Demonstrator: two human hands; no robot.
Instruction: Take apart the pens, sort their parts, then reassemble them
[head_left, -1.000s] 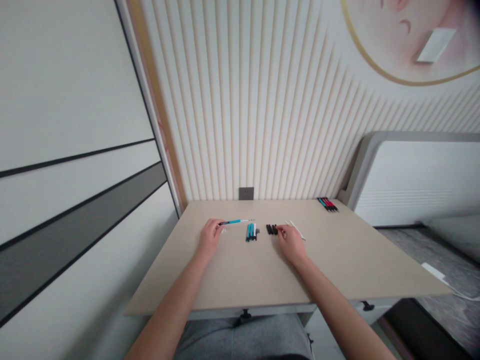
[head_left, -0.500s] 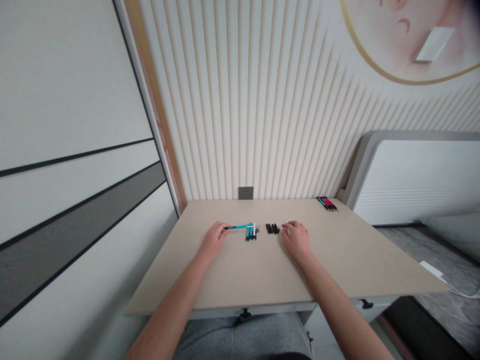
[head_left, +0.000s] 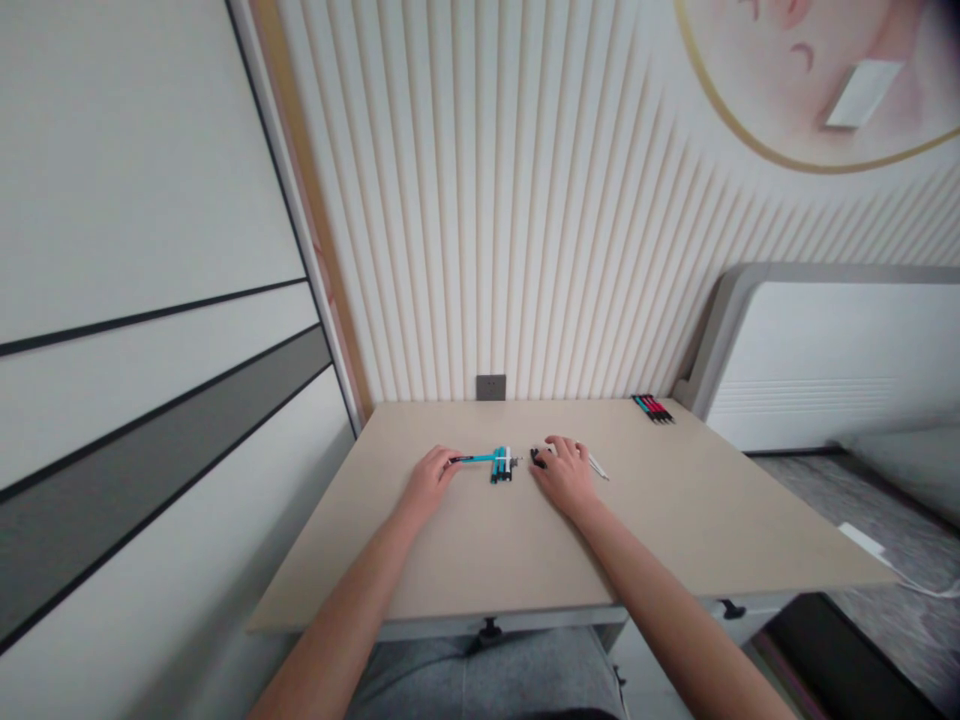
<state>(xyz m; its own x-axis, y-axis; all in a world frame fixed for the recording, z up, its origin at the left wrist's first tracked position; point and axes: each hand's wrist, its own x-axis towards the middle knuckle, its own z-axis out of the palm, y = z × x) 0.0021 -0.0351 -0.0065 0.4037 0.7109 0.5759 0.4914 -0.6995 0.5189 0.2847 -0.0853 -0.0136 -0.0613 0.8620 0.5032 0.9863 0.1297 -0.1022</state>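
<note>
My left hand [head_left: 430, 480] pinches the black end of a blue pen barrel [head_left: 476, 459], whose thin white tip points right over a row of blue and white barrels [head_left: 501, 467]. Small grey parts [head_left: 514, 462] lie just right of that row. My right hand [head_left: 564, 474] is over the short black pieces [head_left: 537, 458], fingertips at them and partly hiding them; whether it grips one is too small to tell. Thin white sticks [head_left: 598, 467] lie on the desk to the right of my right hand.
Several red, blue and black pens [head_left: 653, 409] lie at the back right of the beige desk [head_left: 465, 560]. A grey socket [head_left: 491, 387] is on the ribbed wall behind. A white cabinet stands at the left, a bed at the right.
My right hand has moved left from the white sticks to the black pieces, which it now partly covers. My left hand and its pen barrel have hardly moved.
</note>
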